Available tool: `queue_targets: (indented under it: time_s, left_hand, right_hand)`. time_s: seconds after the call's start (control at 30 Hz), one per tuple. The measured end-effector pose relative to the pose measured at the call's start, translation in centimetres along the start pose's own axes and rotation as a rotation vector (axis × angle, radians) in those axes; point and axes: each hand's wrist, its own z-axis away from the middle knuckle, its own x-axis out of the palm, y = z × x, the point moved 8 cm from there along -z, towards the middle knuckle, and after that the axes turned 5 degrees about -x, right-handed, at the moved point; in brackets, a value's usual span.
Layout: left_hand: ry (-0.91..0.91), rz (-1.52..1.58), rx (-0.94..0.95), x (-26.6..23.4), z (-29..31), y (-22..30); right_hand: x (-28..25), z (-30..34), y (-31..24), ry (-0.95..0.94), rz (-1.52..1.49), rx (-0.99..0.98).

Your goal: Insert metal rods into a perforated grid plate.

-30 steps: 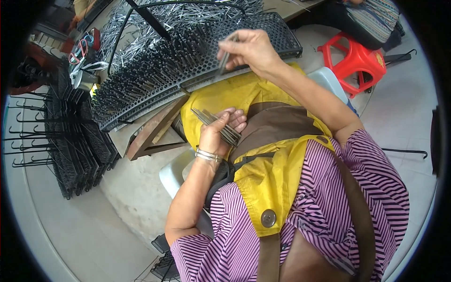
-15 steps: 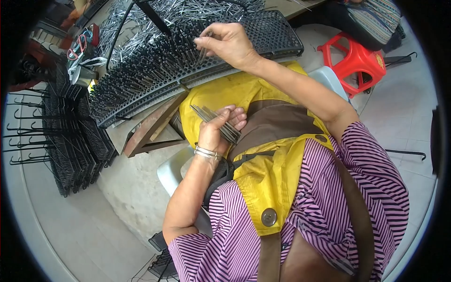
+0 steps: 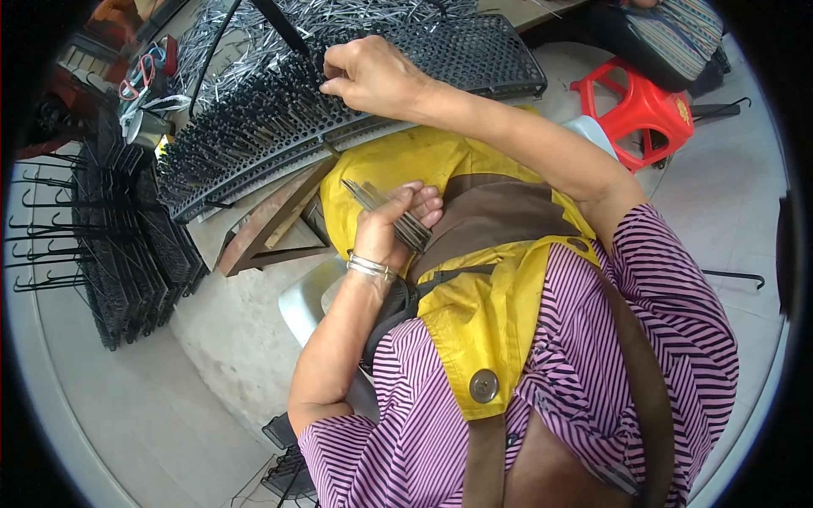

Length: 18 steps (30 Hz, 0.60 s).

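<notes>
My left hand, with a silver bangle at the wrist, is closed round a bundle of thin grey metal rods above my lap. Their ends stick out on both sides of the palm. My right hand is over the black perforated rack, its thumb and fingers pinched together at the edge of the standing rods. What they hold is hidden behind the fingers. Many dark thin rods stand upright in the holes of the rack's left and middle part; the holes at its right end show bare.
Loose silver rods lie heaped behind the rack. A black handle rises from it. Stacked black hooked racks stand at left, near a metal cup and scissors. A red stool and another person's legs are at upper right.
My right hand has moved left along the rack, its fingers now down at the standing rods. The rods seen in its fingers before are now out of sight. My left hand stays nearly still.
</notes>
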Motion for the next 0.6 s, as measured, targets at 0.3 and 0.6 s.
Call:
queue_targets:
  time_s: [0.3, 0.6]
  left_hand:
    - [-0.033, -0.001, -0.028, 0.2, -0.2, -0.2]
    - [-0.045, -0.023, -0.010, 0.3, -0.2, -0.1]
  right_hand:
    - [-0.9, 0.3, -0.6, 0.107, -0.069, -0.091]
    - [-1.2, 0.2, -1.4, 0.163, -0.074, -0.268]
